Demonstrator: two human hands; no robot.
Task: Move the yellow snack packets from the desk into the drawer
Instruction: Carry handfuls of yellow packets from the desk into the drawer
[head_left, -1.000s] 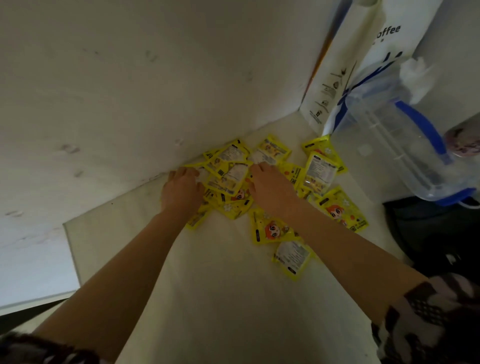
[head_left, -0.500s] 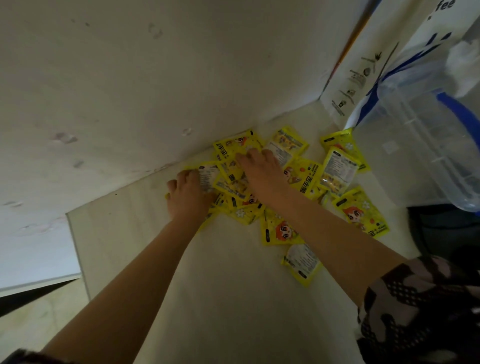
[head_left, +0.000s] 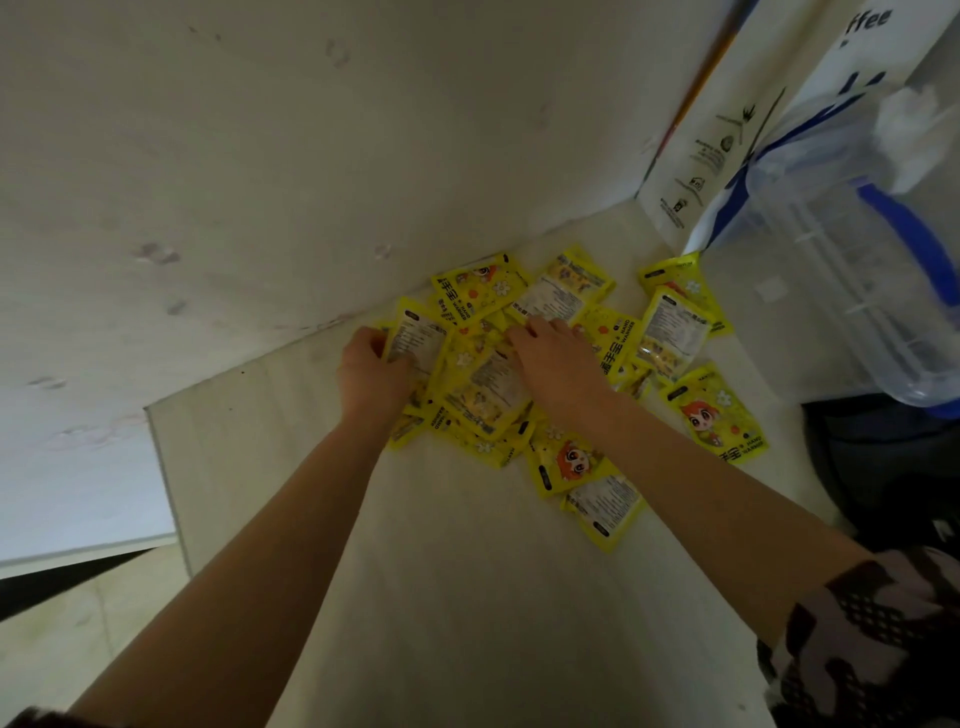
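Packets (head_left: 483, 384) now bunched tighter than a second ago, left hand (head_left: 371, 371) gripping one side, right hand (head_left: 553, 358) spread on top; pickup looks close.

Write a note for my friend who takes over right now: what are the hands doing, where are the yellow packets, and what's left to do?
Left hand: curled around packets at the left edge of the yellow packets.
Right hand: flat on top of the pile, fingers spread.
Packets: all on the desk, heaped by the wall, a few loose ones to the right near the clear plastic jug.
Done: none in the drawer that can be seen; the drawer is not in view.
Left: gather them and carry them to the drawer.
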